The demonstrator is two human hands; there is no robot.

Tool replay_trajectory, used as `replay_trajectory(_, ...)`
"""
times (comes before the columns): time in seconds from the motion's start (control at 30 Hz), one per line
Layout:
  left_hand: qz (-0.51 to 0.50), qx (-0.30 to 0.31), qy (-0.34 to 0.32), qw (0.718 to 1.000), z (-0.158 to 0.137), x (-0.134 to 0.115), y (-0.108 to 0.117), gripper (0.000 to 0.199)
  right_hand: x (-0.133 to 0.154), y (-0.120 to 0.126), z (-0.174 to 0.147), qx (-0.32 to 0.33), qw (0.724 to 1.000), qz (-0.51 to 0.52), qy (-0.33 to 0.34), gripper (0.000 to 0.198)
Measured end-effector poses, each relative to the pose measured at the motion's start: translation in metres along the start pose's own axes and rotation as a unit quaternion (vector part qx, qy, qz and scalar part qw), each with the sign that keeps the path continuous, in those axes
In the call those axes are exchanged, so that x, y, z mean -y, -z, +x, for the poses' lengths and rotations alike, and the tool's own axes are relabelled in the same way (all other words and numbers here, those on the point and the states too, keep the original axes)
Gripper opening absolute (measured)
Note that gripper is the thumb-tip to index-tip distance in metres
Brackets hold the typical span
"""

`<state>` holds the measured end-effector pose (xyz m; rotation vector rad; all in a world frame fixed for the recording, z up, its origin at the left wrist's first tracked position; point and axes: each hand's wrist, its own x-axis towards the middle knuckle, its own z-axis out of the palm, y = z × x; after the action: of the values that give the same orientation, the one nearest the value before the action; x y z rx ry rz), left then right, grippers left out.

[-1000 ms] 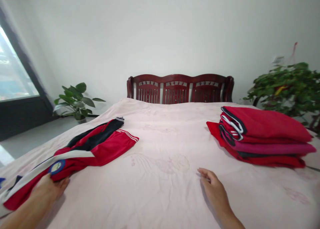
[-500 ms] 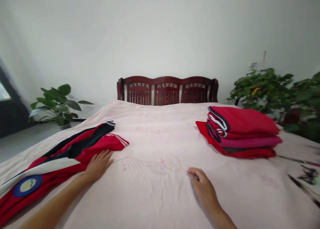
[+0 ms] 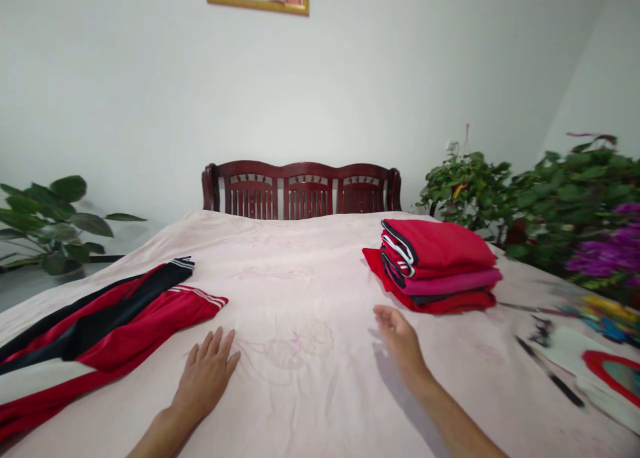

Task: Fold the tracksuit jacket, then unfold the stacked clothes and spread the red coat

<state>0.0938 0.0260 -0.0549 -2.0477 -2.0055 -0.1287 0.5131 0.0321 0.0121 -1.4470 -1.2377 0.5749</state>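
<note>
My left hand (image 3: 207,371) is open, palm down with fingers stretched out, over the pale pink bedsheet (image 3: 310,405). It lies apart from a red, black and white striped-cuff garment (image 3: 135,325) that is spread along the left side of the bed. My right hand (image 3: 400,341) is slightly raised above the sheet, fingers loosely bent and apart, holding nothing. Just beyond it, to the right, is a stack of folded red and pink clothes (image 3: 445,258) with dark and white trim.
A knife-like dark item (image 3: 550,371) and a red-rimmed object (image 3: 610,371) lie at the right. Leafy plants stand on the left (image 3: 60,218) and right (image 3: 465,188). A carved wooden bench back (image 3: 305,185) rises behind the bed, against the wall.
The view has turned right, bringing purple flowers and more items into sight. My left hand has come off the red garment onto the sheet's side. My right hand has moved closer to the stack.
</note>
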Motion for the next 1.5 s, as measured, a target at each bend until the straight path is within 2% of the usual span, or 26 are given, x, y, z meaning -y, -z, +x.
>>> replay_trajectory(0.07, -0.004, -0.005, -0.01, 1.0, -0.008, -0.006, 0.003, 0.056, 0.015, 0.03, 0.042, -0.1, 0.992, -0.066, 0.046, 0.044)
replay_trajectory(0.1, -0.004, -0.007, -0.009, 1.0, -0.01, -0.007, 0.005, 0.056, 0.023, 0.045, 0.062, -0.132, 0.979, -0.132, 0.076, 0.047)
replay_trajectory(0.17, -0.006, -0.009, -0.004, 1.0, -0.011, -0.008, 0.006, 0.055, 0.034, 0.072, 0.095, -0.197, 0.932, -0.271, 0.138, 0.052)
replay_trajectory(0.23, -0.012, -0.013, 0.001, 1.0, -0.01, -0.007, 0.006, 0.054, 0.04, 0.091, 0.12, -0.197, 0.879, -0.396, 0.177, 0.057)
replay_trajectory(0.33, -0.032, -0.022, 0.005, 0.999, -0.008, -0.007, 0.005, 0.053, 0.04, 0.106, 0.143, -0.145, 0.819, -0.525, 0.179, 0.062)
replay_trajectory(0.4, -0.046, -0.023, 0.006, 0.999, -0.008, -0.006, 0.006, 0.053, 0.037, 0.111, 0.155, -0.119, 0.793, -0.572, 0.169, 0.063)
replay_trajectory(0.47, -0.052, -0.019, 0.007, 0.998, -0.008, -0.006, 0.007, 0.053, 0.037, 0.113, 0.164, -0.095, 0.78, -0.598, 0.158, 0.06)
replay_trajectory(0.53, -0.056, -0.017, 0.011, 0.998, -0.008, -0.006, 0.009, 0.053, 0.041, 0.116, 0.171, -0.078, 0.782, -0.603, 0.139, 0.053)
replay_trajectory(0.6, -0.062, -0.018, 0.013, 0.998, -0.008, -0.007, 0.01, 0.052, 0.051, 0.117, 0.175, -0.088, 0.791, -0.592, 0.128, 0.047)
replay_trajectory(0.7, -0.077, -0.028, 0.014, 0.997, -0.007, -0.007, 0.009, 0.051, 0.077, 0.11, 0.171, -0.131, 0.807, -0.548, 0.178, 0.042)
replay_trajectory(0.77, -0.085, -0.035, 0.018, 0.996, -0.006, -0.007, 0.008, 0.05, 0.097, 0.09, 0.157, -0.158, 0.823, -0.492, 0.236, 0.041)
replay_trajectory(0.87, -0.095, -0.034, 0.019, 0.995, -0.006, -0.005, 0.006, 0.05, 0.119, 0.039, 0.113, -0.15, 0.87, -0.376, 0.28, 0.044)
replay_trajectory(0.9, -0.099, -0.031, 0.018, 0.994, -0.006, -0.004, 0.007, 0.05, 0.121, 0.019, 0.095, -0.112, 0.894, -0.333, 0.278, 0.045)
replay_trajectory(0.93, -0.104, -0.029, 0.016, 0.994, -0.006, -0.003, 0.007, 0.05, 0.121, 0.0, 0.077, -0.04, 0.918, -0.287, 0.27, 0.046)
replay_trajectory(0.97, -0.109, -0.027, 0.014, 0.994, -0.006, -0.002, 0.008, 0.05, 0.117, -0.016, 0.06, 0.077, 0.931, -0.243, 0.261, 0.046)
replay_trajectory(1.0, -0.116, -0.025, 0.01, 0.993, -0.006, -0.001, 0.009, 0.049, 0.112, -0.027, 0.046, 0.165, 0.935, -0.199, 0.241, 0.043)
replay_trajectory(1.03, -0.123, -0.023, 0.008, 0.992, -0.007, 0.001, 0.01, 0.049, 0.104, -0.034, 0.037, 0.214, 0.937, -0.166, 0.221, 0.04)
replay_trajectory(1.07, -0.129, -0.021, 0.006, 0.991, -0.007, 0.002, 0.01, 0.049, 0.094, -0.036, 0.032, 0.237, 0.94, -0.144, 0.196, 0.038)
replay_trajectory(1.1, -0.134, -0.021, 0.005, 0.991, -0.007, 0.002, 0.011, 0.048, 0.083, -0.034, 0.031, 0.229, 0.949, -0.136, 0.169, 0.036)
replay_trajectory(1.17, -0.141, -0.025, 0.006, 0.99, -0.007, 0.002, 0.012, 0.047, 0.058, -0.019, 0.038, 0.179, 0.965, -0.154, 0.113, 0.038)
replay_trajectory(1.3, -0.141, -0.03, 0.015, 0.989, -0.007, -0.001, 0.012, 0.046, 0.011, 0.017, 0.05, 0.127, 0.972, -0.194, -0.024, 0.043)
replay_trajectory(1.33, -0.14, -0.029, 0.016, 0.99, -0.007, -0.002, 0.012, 0.046, 0.004, 0.021, 0.048, 0.134, 0.974, -0.173, -0.057, 0.044)
replay_trajectory(1.4, -0.142, -0.029, 0.018, 0.989, -0.007, -0.002, 0.013, 0.046, -0.003, 0.024, 0.041, 0.2, 0.97, -0.083, -0.108, 0.041)
replay_trajectory(1.5, -0.163, -0.032, 0.02, 0.986, -0.007, -0.001, 0.013, 0.045, 0.01, 0.015, 0.031, 0.295, 0.944, 0.022, -0.147, 0.026)
